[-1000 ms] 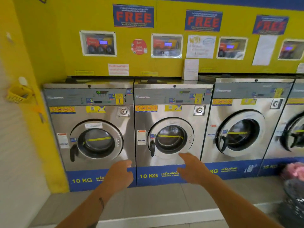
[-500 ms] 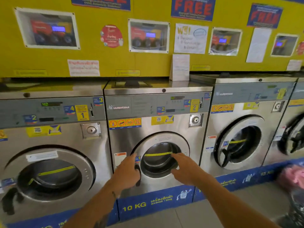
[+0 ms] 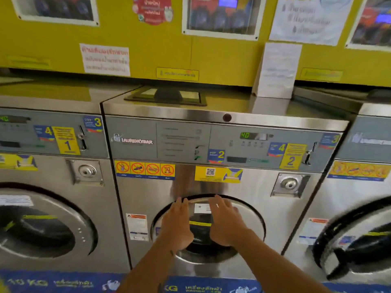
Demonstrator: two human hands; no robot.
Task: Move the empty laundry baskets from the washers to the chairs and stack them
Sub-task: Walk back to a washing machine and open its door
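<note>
Both hands empty at the middle washer door
Left hand [image 3: 176,226] and right hand [image 3: 225,223] spread open over the door [image 3: 247,214]; no basket shows here, so look elsewhere before reaching

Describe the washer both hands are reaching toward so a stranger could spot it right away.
Below the yellow wall stands a row of steel front-loading washers. Take the middle steel washer, with a white paper sign on its top. Alone, it has a big yellow number 2 sticker; its left neighbour's reads 1.
</note>
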